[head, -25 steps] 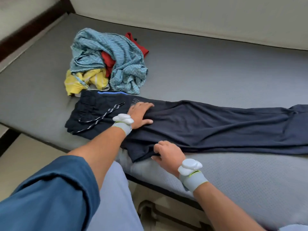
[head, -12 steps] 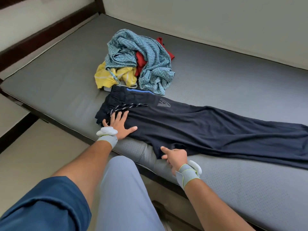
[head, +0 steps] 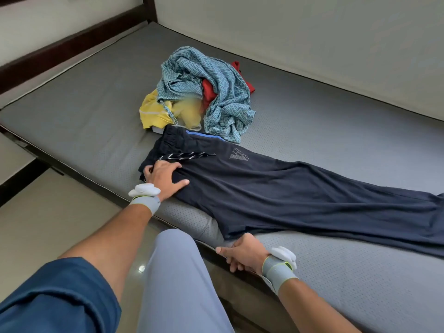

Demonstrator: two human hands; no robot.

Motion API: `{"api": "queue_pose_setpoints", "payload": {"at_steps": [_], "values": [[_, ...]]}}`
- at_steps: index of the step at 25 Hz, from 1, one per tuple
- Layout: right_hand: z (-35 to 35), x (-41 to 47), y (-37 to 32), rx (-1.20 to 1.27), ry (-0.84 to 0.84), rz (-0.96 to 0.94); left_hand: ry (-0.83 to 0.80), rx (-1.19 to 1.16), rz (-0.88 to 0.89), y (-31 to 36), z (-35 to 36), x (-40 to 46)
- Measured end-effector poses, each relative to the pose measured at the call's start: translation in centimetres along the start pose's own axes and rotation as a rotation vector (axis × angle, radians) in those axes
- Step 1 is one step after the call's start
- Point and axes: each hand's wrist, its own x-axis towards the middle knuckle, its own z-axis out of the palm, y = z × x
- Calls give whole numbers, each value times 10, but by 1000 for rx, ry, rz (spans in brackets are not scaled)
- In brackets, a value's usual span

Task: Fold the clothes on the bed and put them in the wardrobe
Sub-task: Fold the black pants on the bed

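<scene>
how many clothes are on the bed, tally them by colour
navy: 1, the track pants
teal patterned: 1, the crumpled garment
red: 1, the piece tucked in the pile
yellow: 1, the garment
total: 4 that can be told apart

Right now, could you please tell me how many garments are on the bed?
4: navy trousers spread in front, and piled behind them a teal shirt, yellow garment and red garment. The pile may hide more.
</scene>
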Motion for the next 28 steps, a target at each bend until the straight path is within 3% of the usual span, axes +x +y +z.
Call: {"api": "queue_pose_setpoints", "payload": {"at_steps": [2,4,6,8,10,14,17,21,24,27,28], "values": [[-10,5,-11,-17,138,-140,331,-88,-54,-10,-5,-5],[-20,17,-26,87,369,-289,468,-233,-294,-16,-9,-5],[-28,26,-40,146,496,-391,321,-415,-536,-14,-11,1],[-28,38,-51,156,464,-408,36,-525,-696,-17,-12,13],[-25,48,-62,219,386,-406,-151,-531,-773,-23,-15,22],[-25,60,-94,633,185,-346,-101,-828,-737,-10,-29,33],[-39,54,-128,853,22,-310,-16,-988,-510,46,-56,23],[-96,30,-151,1033,-22,-361,-134,-697,62,154,-77,3],[-165,-6,-99,1066,14,-435,-151,-545,352,250,-82,-10],[-253,-47,3,1208,141,-470,-405,-702,706,327,-77,-25],[-276,-54,41,1255,221,-439,-414,-738,735,335,-71,-28]]}}
